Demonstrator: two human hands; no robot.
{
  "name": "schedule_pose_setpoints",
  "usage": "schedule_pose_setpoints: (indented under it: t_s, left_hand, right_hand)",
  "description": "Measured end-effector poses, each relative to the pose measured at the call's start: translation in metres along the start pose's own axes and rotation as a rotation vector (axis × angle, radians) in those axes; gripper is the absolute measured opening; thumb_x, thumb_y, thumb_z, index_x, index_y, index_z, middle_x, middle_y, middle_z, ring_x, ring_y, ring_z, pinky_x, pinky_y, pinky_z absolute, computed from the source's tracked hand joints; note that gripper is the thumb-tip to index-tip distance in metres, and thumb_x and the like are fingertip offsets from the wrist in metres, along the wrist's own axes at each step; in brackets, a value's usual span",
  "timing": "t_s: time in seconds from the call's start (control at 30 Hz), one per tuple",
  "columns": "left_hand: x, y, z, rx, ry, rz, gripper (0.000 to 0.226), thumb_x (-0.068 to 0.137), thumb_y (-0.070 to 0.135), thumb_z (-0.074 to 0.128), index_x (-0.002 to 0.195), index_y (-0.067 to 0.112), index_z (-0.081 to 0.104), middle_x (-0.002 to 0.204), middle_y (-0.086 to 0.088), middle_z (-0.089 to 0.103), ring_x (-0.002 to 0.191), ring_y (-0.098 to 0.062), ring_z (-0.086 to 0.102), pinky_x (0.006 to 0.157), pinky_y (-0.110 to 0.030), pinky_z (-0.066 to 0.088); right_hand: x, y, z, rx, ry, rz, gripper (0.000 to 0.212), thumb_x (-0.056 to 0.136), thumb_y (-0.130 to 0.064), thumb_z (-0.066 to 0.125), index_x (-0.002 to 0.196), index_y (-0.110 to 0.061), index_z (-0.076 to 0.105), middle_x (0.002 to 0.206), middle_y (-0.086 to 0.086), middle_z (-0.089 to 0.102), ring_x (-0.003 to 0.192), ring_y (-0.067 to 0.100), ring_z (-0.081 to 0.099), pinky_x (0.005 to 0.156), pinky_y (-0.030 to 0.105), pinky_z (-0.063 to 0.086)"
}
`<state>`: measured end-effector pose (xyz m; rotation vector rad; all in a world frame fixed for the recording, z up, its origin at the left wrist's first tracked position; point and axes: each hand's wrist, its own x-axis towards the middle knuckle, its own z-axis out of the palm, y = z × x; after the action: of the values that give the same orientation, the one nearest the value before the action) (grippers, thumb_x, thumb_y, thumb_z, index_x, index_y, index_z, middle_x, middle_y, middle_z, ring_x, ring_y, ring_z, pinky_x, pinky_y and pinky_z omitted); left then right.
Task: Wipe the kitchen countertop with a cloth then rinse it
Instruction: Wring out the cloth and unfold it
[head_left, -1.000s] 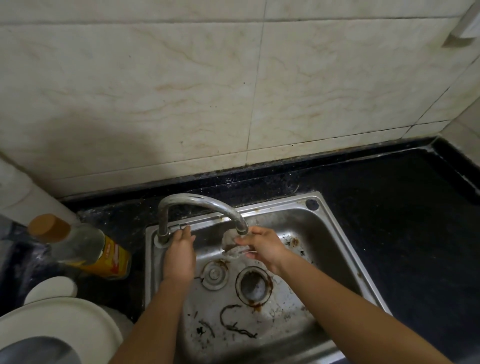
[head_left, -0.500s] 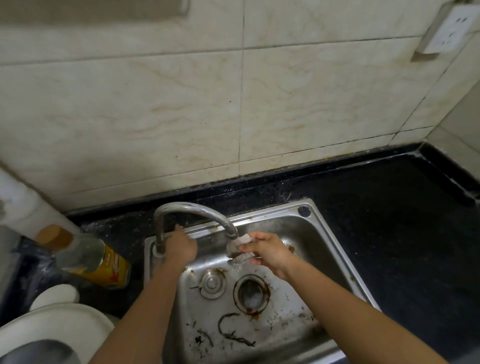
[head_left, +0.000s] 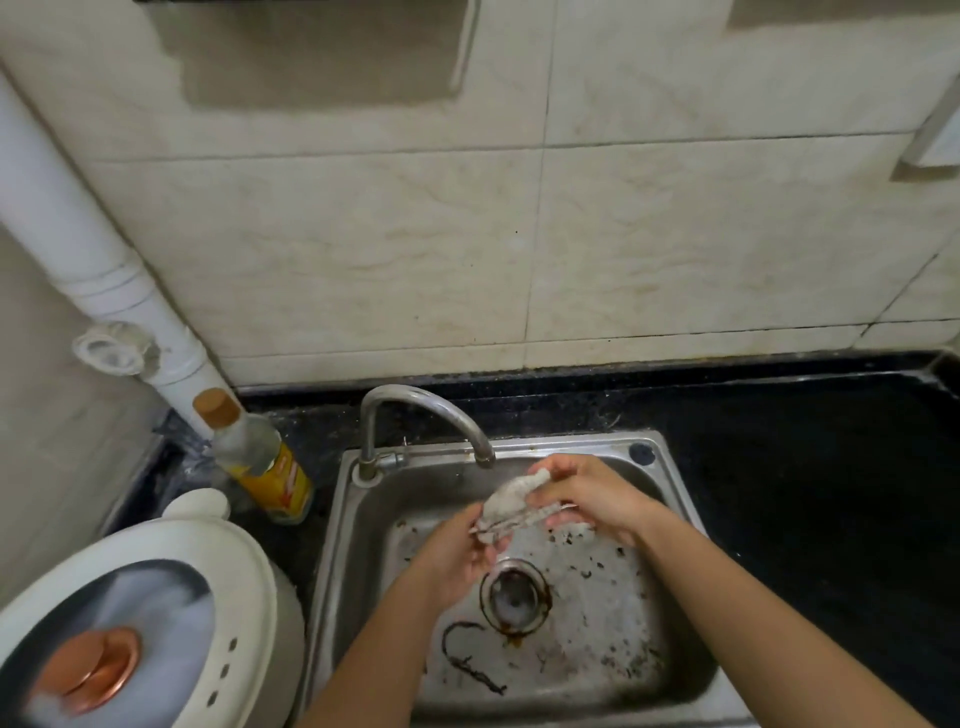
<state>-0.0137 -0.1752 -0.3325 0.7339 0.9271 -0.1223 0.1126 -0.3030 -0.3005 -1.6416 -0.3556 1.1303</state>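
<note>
A small whitish cloth (head_left: 511, 499), bunched up, hangs over the steel sink (head_left: 675, 499) just below the spout of the curved tap (head_left: 426, 410). My right hand (head_left: 592, 493) grips its upper end. My left hand (head_left: 462, 556) holds its lower end from underneath, above the drain (head_left: 514, 597). I cannot tell whether water is running. The black countertop (head_left: 810, 467) stretches to the right of the sink.
A bottle with an orange label (head_left: 260, 457) stands left of the sink, next to a white pipe (head_left: 104, 270). A white rice cooker (head_left: 140, 618) fills the lower left. Dirt and a dark stringy scrap (head_left: 467, 660) lie in the basin. Tiled wall behind.
My left hand has left the tap handle and come under the cloth, which both hands now hold. The view has shifted so the sink sits further right.
</note>
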Motion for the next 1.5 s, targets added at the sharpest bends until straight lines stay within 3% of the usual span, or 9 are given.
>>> schedule_pose_setpoints:
  t_s: [0.17,0.33,0.47,0.67,0.9,1.1,1.23,1.4,1.5]
  left_hand:
    - [-0.015,0.012,0.009,0.056,0.013,0.101,0.016,0.089,0.013,0.061,0.097,0.0,0.066,0.077,-0.014,0.069,0.062,-0.019,0.067,0.042,-0.018,0.049]
    - [-0.028,0.015,0.01,0.203,-0.112,0.069,0.029,0.09,0.018,0.057,0.109,-0.003,0.063,0.105,-0.02,0.068,0.09,-0.031,0.069,0.051,-0.023,0.053]
    - [-0.036,0.021,0.006,0.36,-0.311,-0.007,0.03,0.092,0.015,0.048,0.116,0.0,0.059,0.109,-0.021,0.066,0.086,-0.022,0.069,0.057,-0.023,0.053]
    - [-0.041,0.033,0.018,0.744,-0.432,0.038,0.015,0.084,0.017,0.066,0.094,0.009,0.059,0.08,-0.003,0.06,0.072,-0.011,0.059,0.058,-0.021,0.046]
    - [-0.052,0.048,0.035,1.455,-0.335,0.362,0.01,0.097,0.021,0.047,0.096,0.011,0.05,0.087,-0.006,0.061,0.073,-0.013,0.059,0.064,-0.025,0.048]
    - [-0.044,0.046,0.034,2.121,0.034,0.808,0.035,0.087,0.0,0.051,0.119,0.008,0.041,0.117,-0.012,0.053,0.102,-0.026,0.056,0.079,-0.034,0.046]
    - [-0.043,0.042,0.033,2.027,0.087,0.967,0.017,0.095,0.017,0.046,0.111,0.012,0.043,0.107,-0.008,0.056,0.089,-0.022,0.056,0.066,-0.03,0.04]
    - [-0.041,0.051,0.036,1.405,-0.195,0.495,0.017,0.085,0.027,0.052,0.082,0.011,0.05,0.065,-0.002,0.047,0.056,-0.016,0.043,0.053,-0.031,0.037]
    - [-0.055,0.06,0.041,0.763,-0.386,0.166,0.007,0.087,0.018,0.048,0.084,0.012,0.049,0.056,0.005,0.035,0.046,-0.008,0.025,0.043,-0.017,0.028]
  right_hand:
    - [-0.006,0.01,-0.008,-0.553,-0.048,-0.198,0.077,0.063,-0.01,0.078,0.129,-0.03,0.044,0.118,0.002,0.047,0.106,0.016,0.053,0.085,0.028,0.05]
    - [-0.008,0.013,-0.001,-1.209,0.149,-0.647,0.035,0.087,-0.021,0.06,0.12,-0.02,0.047,0.107,0.0,0.041,0.096,0.018,0.045,0.073,0.022,0.031]
    - [-0.01,0.005,-0.006,-1.584,0.19,-0.937,0.035,0.082,-0.025,0.054,0.113,-0.015,0.043,0.093,0.005,0.05,0.079,0.021,0.05,0.058,0.029,0.036]
    - [-0.008,-0.012,-0.013,-1.852,0.188,-1.225,0.027,0.08,-0.032,0.051,0.098,-0.013,0.047,0.081,0.003,0.051,0.069,0.02,0.046,0.058,0.031,0.036]
    - [-0.009,-0.031,-0.019,-1.938,0.044,-0.78,0.037,0.089,-0.045,0.058,0.098,-0.01,0.052,0.076,0.006,0.063,0.062,0.026,0.06,0.058,0.034,0.044]
    - [-0.012,-0.041,-0.003,-0.973,-0.233,-0.144,0.021,0.082,-0.027,0.055,0.067,-0.013,0.052,0.058,0.003,0.044,0.05,0.015,0.04,0.05,0.031,0.034]
    - [-0.019,-0.043,-0.008,-0.651,-0.304,-0.03,0.013,0.08,-0.01,0.057,0.067,-0.014,0.053,0.053,-0.002,0.043,0.046,0.012,0.036,0.049,0.027,0.03]
    - [-0.02,-0.044,-0.004,-1.163,0.008,-0.42,0.036,0.081,-0.027,0.069,0.11,-0.007,0.061,0.101,0.007,0.057,0.08,0.016,0.053,0.068,0.032,0.044]
    - [-0.028,-0.039,-0.008,-1.22,0.171,-0.755,0.072,0.085,-0.024,0.067,0.146,-0.017,0.03,0.127,0.0,0.046,0.1,0.014,0.052,0.078,0.025,0.046]
